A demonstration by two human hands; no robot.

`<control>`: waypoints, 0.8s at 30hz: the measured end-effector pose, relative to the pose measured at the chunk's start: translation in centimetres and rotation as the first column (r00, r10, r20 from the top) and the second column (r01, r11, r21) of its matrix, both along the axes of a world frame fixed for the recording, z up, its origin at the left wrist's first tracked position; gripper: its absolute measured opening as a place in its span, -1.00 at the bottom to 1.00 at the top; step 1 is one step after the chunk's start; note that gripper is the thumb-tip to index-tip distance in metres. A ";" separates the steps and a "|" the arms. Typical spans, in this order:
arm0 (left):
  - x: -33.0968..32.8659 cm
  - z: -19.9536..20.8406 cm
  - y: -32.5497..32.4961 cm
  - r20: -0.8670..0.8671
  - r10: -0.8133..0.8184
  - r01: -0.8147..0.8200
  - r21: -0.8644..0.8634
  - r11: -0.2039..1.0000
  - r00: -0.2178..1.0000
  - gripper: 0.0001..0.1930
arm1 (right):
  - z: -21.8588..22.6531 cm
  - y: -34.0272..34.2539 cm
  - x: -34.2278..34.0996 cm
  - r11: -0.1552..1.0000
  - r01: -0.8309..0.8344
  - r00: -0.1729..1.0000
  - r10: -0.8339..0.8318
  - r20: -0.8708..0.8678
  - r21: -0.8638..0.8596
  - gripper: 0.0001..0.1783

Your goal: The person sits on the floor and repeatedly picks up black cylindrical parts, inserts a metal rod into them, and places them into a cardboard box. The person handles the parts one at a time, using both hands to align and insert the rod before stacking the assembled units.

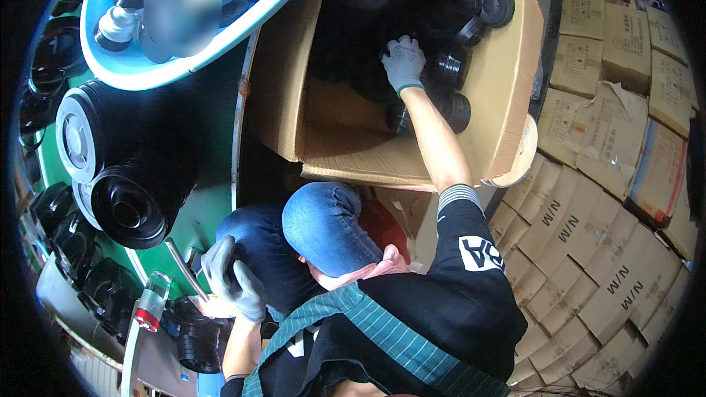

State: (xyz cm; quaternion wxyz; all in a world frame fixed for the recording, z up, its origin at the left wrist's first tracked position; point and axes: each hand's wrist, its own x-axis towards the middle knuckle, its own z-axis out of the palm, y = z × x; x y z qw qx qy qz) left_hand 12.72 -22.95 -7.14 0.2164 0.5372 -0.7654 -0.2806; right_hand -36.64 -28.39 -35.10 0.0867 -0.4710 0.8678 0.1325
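My right hand [404, 64], in a grey-white glove with a green cuff, reaches into a large open cardboard box [346, 169]. Its fingers are bent down against the dark contents, and whatever they grip is lost in shadow. Around it lie black round plastic parts, among them a ribbed stack [450, 66] beside the hand and another ribbed part [457, 112] below it. My left hand [234, 279], in a grey glove, hovers by my knee with loosely curled fingers held apart and nothing visible in them. A metal bar [187, 270] stands close to its left.
A pale blue tub [147, 82] of white and black parts stands at upper left. Stacked black round parts [129, 206] lie on a green surface [202, 206]. A clear tube with a red end [152, 301] is at lower left. Cardboard cartons [581, 228] line the right side.
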 end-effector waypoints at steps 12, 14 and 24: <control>0.4 -0.2 0.1 -0.029 -0.005 0.006 0.013 1.000 1.000 -0.65 | 3.5 8.9 5.5 0.928 -0.312 0.938 0.335 0.085 -0.205 -0.72; 0.2 0.0 0.0 -0.030 -0.005 0.005 0.016 1.000 1.000 -0.65 | 1.8 10.3 5.7 0.912 -0.378 0.910 0.397 0.117 -0.158 -0.72; -0.6 0.1 -0.3 -0.040 0.002 -0.002 0.004 1.000 0.999 -0.67 | -0.3 9.2 4.3 0.867 -0.452 0.861 0.485 0.152 -0.209 -0.78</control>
